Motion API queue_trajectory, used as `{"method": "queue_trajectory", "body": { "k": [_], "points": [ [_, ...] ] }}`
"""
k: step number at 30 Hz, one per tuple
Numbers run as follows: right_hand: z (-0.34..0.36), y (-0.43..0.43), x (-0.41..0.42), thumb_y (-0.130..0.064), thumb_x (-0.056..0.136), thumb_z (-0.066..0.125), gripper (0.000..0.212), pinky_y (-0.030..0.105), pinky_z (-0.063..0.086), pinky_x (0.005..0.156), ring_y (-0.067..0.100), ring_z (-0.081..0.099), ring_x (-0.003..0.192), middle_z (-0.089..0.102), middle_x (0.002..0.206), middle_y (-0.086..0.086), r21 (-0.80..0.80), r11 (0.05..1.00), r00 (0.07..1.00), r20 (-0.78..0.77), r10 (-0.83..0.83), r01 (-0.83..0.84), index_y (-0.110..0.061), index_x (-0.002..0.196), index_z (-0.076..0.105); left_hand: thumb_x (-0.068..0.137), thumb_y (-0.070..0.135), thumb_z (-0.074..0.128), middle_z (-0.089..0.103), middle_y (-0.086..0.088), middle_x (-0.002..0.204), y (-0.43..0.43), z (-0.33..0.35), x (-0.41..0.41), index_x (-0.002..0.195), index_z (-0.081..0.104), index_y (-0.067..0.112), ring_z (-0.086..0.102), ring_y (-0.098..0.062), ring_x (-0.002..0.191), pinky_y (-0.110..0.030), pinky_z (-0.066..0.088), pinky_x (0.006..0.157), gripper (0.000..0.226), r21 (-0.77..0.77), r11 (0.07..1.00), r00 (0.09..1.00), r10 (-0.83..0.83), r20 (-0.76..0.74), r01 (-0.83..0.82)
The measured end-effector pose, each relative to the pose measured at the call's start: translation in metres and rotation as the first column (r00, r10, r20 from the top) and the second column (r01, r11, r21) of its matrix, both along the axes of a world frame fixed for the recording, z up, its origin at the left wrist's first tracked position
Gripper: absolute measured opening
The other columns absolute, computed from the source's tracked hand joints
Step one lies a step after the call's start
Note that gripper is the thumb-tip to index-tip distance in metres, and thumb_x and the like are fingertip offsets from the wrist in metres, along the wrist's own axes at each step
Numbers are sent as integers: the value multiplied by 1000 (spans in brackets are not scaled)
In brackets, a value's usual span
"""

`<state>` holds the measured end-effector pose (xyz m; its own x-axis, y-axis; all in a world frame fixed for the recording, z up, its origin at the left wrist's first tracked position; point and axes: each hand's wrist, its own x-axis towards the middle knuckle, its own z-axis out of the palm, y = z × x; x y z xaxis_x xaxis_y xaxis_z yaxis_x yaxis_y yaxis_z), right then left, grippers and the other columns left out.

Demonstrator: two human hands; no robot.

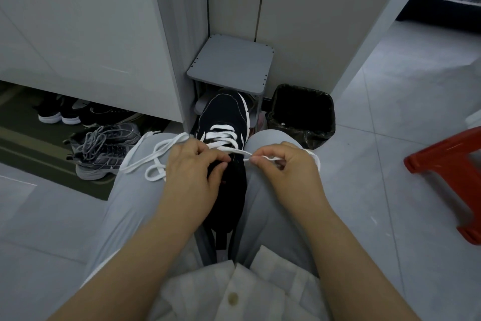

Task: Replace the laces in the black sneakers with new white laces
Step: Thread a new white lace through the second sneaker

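Head view, sneaker: a black suede-like sneaker (223,115) with white side stripes and a white sole edge lies at the centre of the frame, toe pointing up, wedged between the knees of pale grey trousers (135,198).
Lace: a flat white woven lace (221,135) crosses the lower eyelets in broad bars. Its slack loops over the knee at centre left.
Left hand: the left hand (192,167) has its fingers curled, gripping the sneaker at its open throat.
Right hand: the right hand (283,167) pinches a taut strand of lace between thumb and forefinger.
Surroundings: a square grey plastic stool (230,60) stands above the toe. A black-lined bin (302,112) is just right of it, and a glossy red plastic stool (447,172) is at the right edge. Grey mesh trainers (104,148) lie on the tiled floor at the left.
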<state>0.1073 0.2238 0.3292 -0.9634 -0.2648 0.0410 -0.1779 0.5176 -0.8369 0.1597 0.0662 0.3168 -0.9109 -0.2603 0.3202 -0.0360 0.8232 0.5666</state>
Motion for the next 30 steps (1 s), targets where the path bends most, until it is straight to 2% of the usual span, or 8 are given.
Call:
{"method": "queue_trajectory", "body": {
  "k": [12, 17, 20, 22, 24, 26, 28, 30],
  "points": [
    [-8, -18, -4, -29, 85, 63, 9, 35, 47, 71, 11, 55, 75, 51, 77, -10, 142, 985, 990, -83, 115, -102, -27, 85, 72, 69, 27, 65, 41, 5, 80, 5, -9, -11, 83, 75, 23, 36, -18, 82, -34, 24, 73, 17, 13, 1000, 1000, 26, 8, -26],
    [-4, -14, -7, -26, 91, 57, 15, 21, 44, 74, 5, 54, 84, 59, 96, -7, 93, 996, 972, -231, 33, -11, -19, 98, 68, 71, 22, 76, 42, 4, 82, 1, -4, -7, 72, 71, 25, 31, -16, 84, -34, 22, 74, 5, -66, 998, 999, 24, 38, -21],
    [-3, -14, -16, -23, 82, 68, 17, 26, 32, 84, 17, 49, 98, 59, 105, -2, 342, 940, 930, -349, 111, 17, -20, 99, 70, 68, 34, 65, 44, 9, 86, -6, 3, 4, 68, 68, 26, 34, -16, 89, -34, 26, 78, 9, -15, 999, 996, -44, 83, 46],
    [-1, -14, -21, -28, 83, 66, 11, 24, 23, 86, 15, 43, 100, 61, 101, -7, 449, 892, 948, -256, 186, -54, -22, 90, 72, 67, 35, 61, 48, 17, 89, -15, 10, 14, 67, 66, 30, 39, -13, 94, -25, 28, 83, 7, 133, 981, 975, -159, 155, 139],
    [1, -11, -24, -27, 87, 61, 9, 20, 31, 85, 6, 45, 90, 62, 88, -12, 372, 915, 973, -106, 206, -154, -23, 84, 68, 71, 33, 61, 55, 22, 97, -21, 19, 23, 67, 62, 33, 47, -3, 99, -12, 31, 84, 5, 320, 923, 940, -284, 188, 215],
    [8, -8, -26, -23, 93, 53, 13, 9, 38, 69, -3, 52, 71, 62, 75, -11, 188, 960, 978, 67, 198, -207, -20, 83, 60, 81, 20, 59, 62, 20, 108, -22, 24, 29, 73, 60, 23, 56, 0, 102, -5, 37, 83, 8, 618, 750, 906, -401, 139, 237],
    [18, -9, -26, -20, 97, 45, 18, 7, 36, 56, -8, 50, 57, 59, 68, -10, 100, 966, 960, 175, 220, -239, -18, 82, 55, 85, 12, 52, 68, 4, 110, -20, 26, 29, 79, 52, 5, 62, -7, 102, -14, 46, 87, 9, 849, 484, 891, -452, 36, 212],
    [25, -10, -27, -20, 98, 42, 22, 12, 33, 54, -7, 47, 51, 53, 64, -10, 126, 954, 950, 192, 246, -273, -17, 80, 54, 84, 13, 46, 71, -9, 99, -16, 26, 24, 80, 47, 0, 65, -18, 100, -25, 48, 91, 14, 913, 352, 893, -450, -27, 205]
  ]
}}
